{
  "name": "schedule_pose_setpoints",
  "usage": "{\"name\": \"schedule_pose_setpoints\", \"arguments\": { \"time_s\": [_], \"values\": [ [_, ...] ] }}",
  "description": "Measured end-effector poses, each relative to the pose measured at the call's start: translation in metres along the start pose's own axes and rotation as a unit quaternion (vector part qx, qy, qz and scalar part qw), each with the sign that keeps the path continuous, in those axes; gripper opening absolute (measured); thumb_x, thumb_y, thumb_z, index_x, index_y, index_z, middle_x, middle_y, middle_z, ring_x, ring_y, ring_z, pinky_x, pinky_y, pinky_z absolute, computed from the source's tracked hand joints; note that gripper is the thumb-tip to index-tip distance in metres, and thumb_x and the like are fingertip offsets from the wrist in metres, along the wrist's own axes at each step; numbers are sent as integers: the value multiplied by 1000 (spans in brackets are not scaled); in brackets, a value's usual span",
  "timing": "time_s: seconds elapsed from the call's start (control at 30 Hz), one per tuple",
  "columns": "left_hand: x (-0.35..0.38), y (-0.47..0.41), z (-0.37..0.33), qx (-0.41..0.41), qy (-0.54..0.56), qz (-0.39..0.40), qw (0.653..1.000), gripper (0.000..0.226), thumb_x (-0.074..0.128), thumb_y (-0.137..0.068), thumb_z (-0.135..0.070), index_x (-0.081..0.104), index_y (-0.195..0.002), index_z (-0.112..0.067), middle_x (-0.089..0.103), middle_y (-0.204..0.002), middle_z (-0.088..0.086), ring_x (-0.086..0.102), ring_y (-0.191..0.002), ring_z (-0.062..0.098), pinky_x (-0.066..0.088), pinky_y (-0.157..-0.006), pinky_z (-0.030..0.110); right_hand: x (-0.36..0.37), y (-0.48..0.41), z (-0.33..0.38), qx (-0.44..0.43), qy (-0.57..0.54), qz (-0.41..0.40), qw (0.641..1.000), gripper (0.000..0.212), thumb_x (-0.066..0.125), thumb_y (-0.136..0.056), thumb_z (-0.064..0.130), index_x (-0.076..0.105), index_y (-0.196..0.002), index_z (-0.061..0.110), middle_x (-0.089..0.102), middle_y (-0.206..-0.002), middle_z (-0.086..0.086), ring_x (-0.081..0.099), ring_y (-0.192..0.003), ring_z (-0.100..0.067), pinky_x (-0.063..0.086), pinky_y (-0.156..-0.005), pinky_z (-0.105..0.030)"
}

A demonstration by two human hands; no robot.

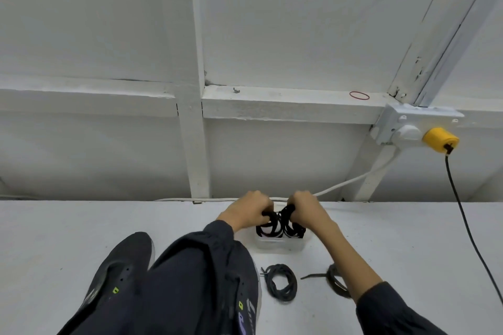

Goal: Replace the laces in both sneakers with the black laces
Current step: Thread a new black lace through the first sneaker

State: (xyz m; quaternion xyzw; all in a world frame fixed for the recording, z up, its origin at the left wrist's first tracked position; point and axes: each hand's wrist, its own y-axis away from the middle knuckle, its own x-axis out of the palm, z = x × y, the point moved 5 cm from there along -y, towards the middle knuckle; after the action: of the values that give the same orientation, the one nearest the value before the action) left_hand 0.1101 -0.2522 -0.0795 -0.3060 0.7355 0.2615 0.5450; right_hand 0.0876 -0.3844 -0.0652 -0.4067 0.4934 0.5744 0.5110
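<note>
Both fists on the black laces!
Nearest, the sneakers [119,277] wait, with dark coiled laces [281,283] beside them. Beyond, over the clear tub [280,245], left hand [247,212] and right hand [304,209] each clench the black laces [280,221], bundle running sideways between them, equally near.

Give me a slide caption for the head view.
Left hand and right hand grip tangled black laces in a clear plastic tub.
</note>
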Motion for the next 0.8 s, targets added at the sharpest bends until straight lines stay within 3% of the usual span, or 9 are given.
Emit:
{"name": "schedule_pose_setpoints", "arguments": {
  "time_s": [0.1, 0.3, 0.37, 0.47, 0.53, 0.63, 0.7, 0.77, 0.8],
  "values": [
    [-34, 22, 20, -7, 52, -50, 997, 20, 65, -81, -18, 70, -98, -8, 71, -95, 9, 63, -86, 25, 42, -69, 27, -27, -6, 14, -10, -31, -16, 999, 12, 59, -69, -1, 67, -78, 0, 59, -71, -19, 58, -71, -33, 33, -52, -26],
    [-69, 93, 101, -119, 63, -70, 988, 12, 67, -79, -15, 69, -87, -7, 65, -78, 3, 58, -73, 20, 39, -62, 27, -39, 2, 95, -68, -111, 5, 991, 13, 67, -68, -3, 58, -64, 7, 52, -62, -11, 48, -60, -23, 27, -44, -22],
    [-62, 117, 128, -173, 45, -59, 982, 11, 66, -78, -14, 68, -86, -6, 61, -75, 3, 55, -72, 21, 37, -61, 26, -19, 2, 127, -86, -108, 29, 990, 5, 68, -69, -1, 63, -70, 1, 54, -64, -12, 49, -64, -24, 28, -44, -22],
    [-45, 143, 153, -230, 16, -48, 972, 10, 64, -79, -14, 66, -86, -7, 64, -82, 7, 58, -76, 26, 43, -65, 29, 19, 3, 169, -87, -122, 57, 987, 12, 66, -70, 0, 69, -82, -2, 65, -79, -19, 52, -70, -26, 33, -50, -24],
    [-32, 153, 161, -253, 3, -41, 966, 10, 62, -81, -13, 65, -90, -9, 65, -93, 9, 60, -84, 28, 45, -69, 31, 41, 5, 189, -87, -106, 63, 989, 6, 61, -73, -2, 60, -68, 1, 60, -79, -17, 49, -73, -28, 30, -49, -25],
    [-13, 159, 166, -274, -15, -30, 961, 19, 57, -85, -16, 63, -102, -10, 61, -112, 9, 58, -102, 29, 45, -79, 34, 72, 5, 200, -53, -112, 81, 989, 29, 56, -79, -3, 43, -58, 13, 45, -74, -9, 47, -79, -29, 31, -53, -25],
    [-5, 162, 166, -269, -24, -23, 963, 31, 56, -89, -23, 59, -119, -12, 55, -124, 6, 52, -115, 26, 44, -86, 34, 81, 6, 200, -45, -102, 94, 989, 8, 64, -80, 2, 64, -84, 9, 60, -94, -11, 58, -91, -33, 41, -63, -26],
    [-4, 166, 166, -259, -14, -46, 965, 42, 54, -93, -28, 52, -133, -15, 48, -135, 1, 43, -127, 21, 43, -94, 33, 83, 5, 194, -41, -100, 102, 989, 41, 73, -78, 12, 64, -117, 16, 61, -118, -6, 60, -107, -26, 45, -76, -27],
    [-5, 169, 165, -252, 1, -68, 965, 44, 54, -94, -29, 49, -136, -16, 46, -138, -1, 39, -131, 19, 42, -96, 32, 82, 4, 191, -40, -103, 101, 989, 48, 76, -76, 15, 61, -122, 19, 60, -121, -3, 59, -110, -24, 44, -78, -27]
  ]
}}
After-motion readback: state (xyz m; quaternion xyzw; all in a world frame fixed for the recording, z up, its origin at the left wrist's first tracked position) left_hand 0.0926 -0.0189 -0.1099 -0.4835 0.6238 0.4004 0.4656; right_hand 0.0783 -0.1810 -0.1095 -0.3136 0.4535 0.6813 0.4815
